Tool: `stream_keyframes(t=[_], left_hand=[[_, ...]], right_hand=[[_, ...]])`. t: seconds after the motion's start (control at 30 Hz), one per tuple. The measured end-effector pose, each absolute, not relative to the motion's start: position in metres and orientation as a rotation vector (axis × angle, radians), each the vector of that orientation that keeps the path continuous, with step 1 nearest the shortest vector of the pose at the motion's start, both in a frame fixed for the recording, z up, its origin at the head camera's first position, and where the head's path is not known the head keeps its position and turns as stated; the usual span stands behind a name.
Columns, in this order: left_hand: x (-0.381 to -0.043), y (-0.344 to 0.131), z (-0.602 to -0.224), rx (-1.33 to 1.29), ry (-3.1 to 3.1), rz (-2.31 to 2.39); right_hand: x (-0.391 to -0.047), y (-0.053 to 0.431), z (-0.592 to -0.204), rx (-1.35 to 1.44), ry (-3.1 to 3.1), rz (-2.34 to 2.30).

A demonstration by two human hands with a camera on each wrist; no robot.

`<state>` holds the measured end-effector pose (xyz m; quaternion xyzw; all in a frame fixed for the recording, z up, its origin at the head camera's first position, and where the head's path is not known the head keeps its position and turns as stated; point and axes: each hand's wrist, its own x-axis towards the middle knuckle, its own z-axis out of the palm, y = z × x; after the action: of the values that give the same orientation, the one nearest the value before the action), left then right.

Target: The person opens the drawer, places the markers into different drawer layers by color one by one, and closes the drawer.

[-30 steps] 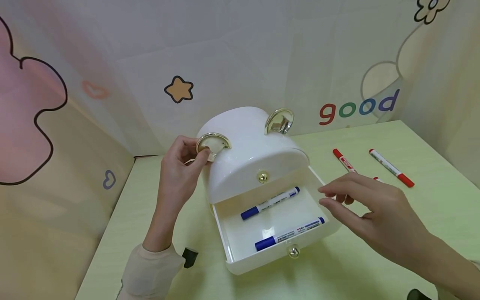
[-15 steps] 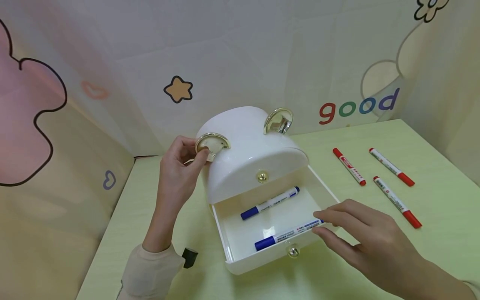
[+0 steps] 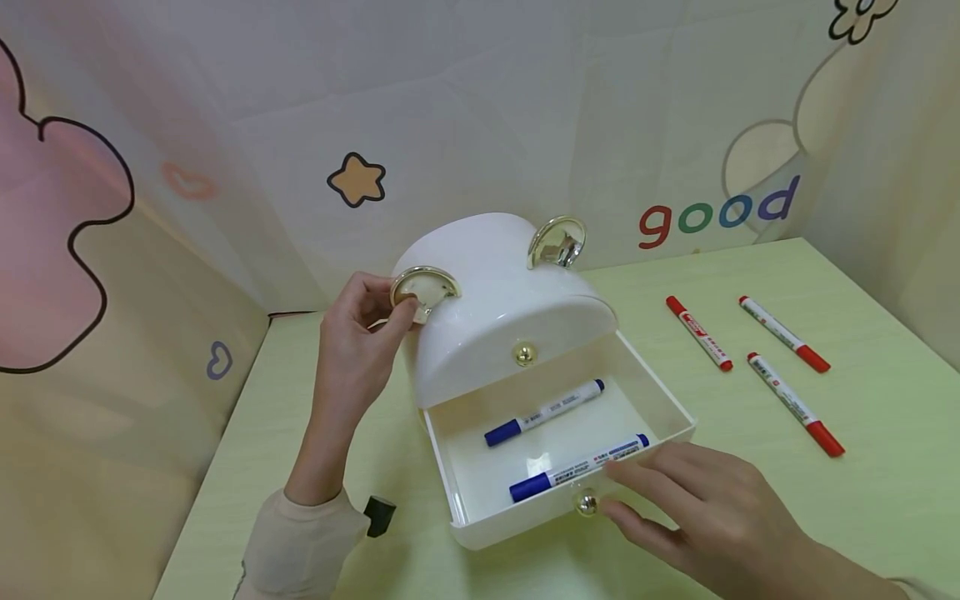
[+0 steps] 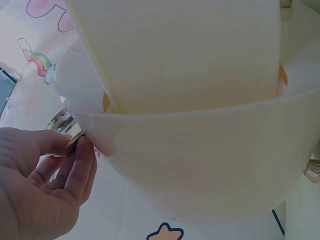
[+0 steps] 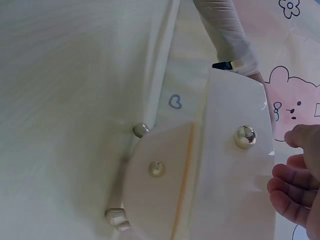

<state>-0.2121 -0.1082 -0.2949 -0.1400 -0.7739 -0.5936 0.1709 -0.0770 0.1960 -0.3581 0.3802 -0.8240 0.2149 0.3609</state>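
A white plastic box [image 3: 487,275] with a domed top, gold ears and a pulled-out lower drawer [image 3: 438,467] stands on the table. My left hand [image 3: 360,333] pinches its left gold ear [image 3: 427,287] between thumb and fingers; the left wrist view shows this ear [image 4: 65,127] too. Beside the gold knob [image 3: 587,502] on the drawer front is my right hand [image 3: 701,508], its thumb and fingers apart. A gap shows between that hand [image 5: 300,185] and the knob [image 5: 245,137] in the right wrist view. Two blue-capped markers, one behind [image 3: 546,412] and one in front [image 3: 577,468], lie in the drawer.
Three red-capped markers lie on the green table to the right: one nearest the box [image 3: 699,333], one farther right [image 3: 783,333] and one closer to me [image 3: 795,404]. A printed curtain [image 3: 465,108] hangs behind the table. The upper drawer's knob [image 3: 525,354] is gold.
My right hand has come down and left from the drawer's right side to the front knob. The rear blue marker has shifted slightly forward. My left hand keeps its place on the ear.
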Motion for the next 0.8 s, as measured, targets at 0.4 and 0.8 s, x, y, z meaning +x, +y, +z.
stream_keyframes(t=[0.4,0.8], left_hand=[[-0.211,-0.108,-0.296,-0.403,-2.199,-1.687],[-0.212,-0.108,-0.295,-0.391,-2.209,-1.669]], right_hand=[[-0.083,0.185,-0.378,1.116,-2.028,0.505],[-0.084,0.185,-0.386,1.117,-2.107,0.513]])
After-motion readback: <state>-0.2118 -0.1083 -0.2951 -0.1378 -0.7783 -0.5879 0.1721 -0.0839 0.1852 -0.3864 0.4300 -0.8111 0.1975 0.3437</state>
